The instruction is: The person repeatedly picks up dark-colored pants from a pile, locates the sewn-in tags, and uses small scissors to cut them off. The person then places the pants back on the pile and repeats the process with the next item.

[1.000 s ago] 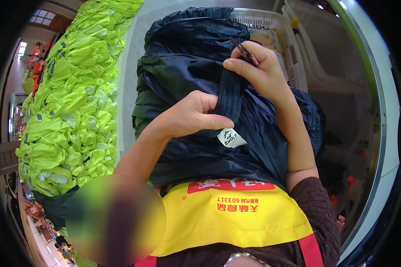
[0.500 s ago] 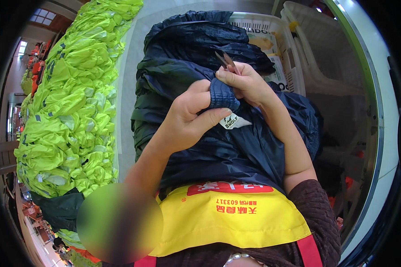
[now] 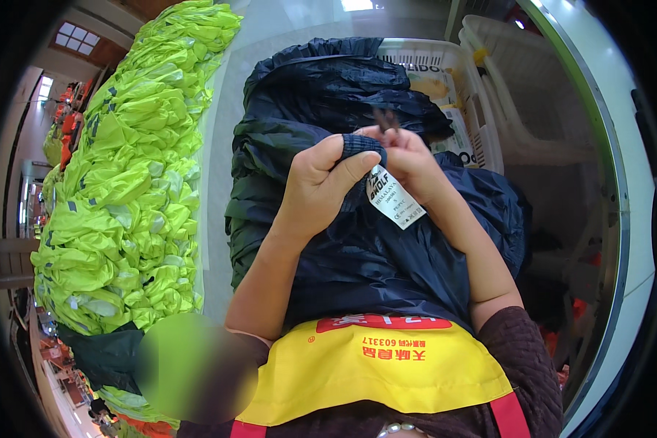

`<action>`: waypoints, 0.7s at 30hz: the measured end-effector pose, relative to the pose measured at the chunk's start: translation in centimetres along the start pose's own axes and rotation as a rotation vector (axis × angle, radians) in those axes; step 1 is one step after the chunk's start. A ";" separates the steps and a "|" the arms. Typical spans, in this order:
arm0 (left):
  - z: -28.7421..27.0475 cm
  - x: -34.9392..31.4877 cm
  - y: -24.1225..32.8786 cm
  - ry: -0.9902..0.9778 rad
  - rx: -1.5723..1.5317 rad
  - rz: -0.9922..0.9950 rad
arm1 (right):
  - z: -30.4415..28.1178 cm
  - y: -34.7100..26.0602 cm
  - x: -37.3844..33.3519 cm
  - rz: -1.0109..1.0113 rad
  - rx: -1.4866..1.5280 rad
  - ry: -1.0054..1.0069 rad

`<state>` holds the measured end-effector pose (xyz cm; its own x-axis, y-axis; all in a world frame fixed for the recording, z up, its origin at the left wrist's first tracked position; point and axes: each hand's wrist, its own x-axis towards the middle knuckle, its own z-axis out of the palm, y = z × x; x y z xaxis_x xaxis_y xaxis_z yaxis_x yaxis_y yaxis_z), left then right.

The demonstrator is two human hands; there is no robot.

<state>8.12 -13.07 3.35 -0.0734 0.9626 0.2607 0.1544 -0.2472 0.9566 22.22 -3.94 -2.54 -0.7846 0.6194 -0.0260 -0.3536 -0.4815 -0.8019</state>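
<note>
A dark navy jacket (image 3: pixel 387 255) lies bunched in my lap over a stack of similar dark garments (image 3: pixel 285 160). My left hand (image 3: pixel 317 186) pinches the jacket's ribbed collar strip (image 3: pixel 361 144), thumb on top. A white label tag (image 3: pixel 393 197) hangs from that strip between both hands. My right hand (image 3: pixel 409 164) holds a small dark pair of snips (image 3: pixel 387 119), its tips pointing up just above the collar strip, right beside my left thumb.
A long pile of bright yellow-green safety vests (image 3: pixel 124 190) runs along the left. A white plastic basket (image 3: pixel 474 95) with packets stands behind the jackets at the right, by a pale chair (image 3: pixel 533 109). I wear a yellow apron (image 3: pixel 379 372).
My hands have drawn together and lifted the collar strip. The right hand with the snips came down to the left hand, and the white tag now hangs between them.
</note>
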 end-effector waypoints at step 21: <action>0.2 -0.8 -1.5 -0.097 0.096 -0.177 | 2.6 -1.7 -0.8 -0.863 -0.839 0.272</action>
<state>8.17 -13.43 1.64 -0.0132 0.9973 0.0720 0.2406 -0.0667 0.9683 22.11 -5.21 0.40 -0.2890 0.6942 0.6592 -0.1881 0.6340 -0.7501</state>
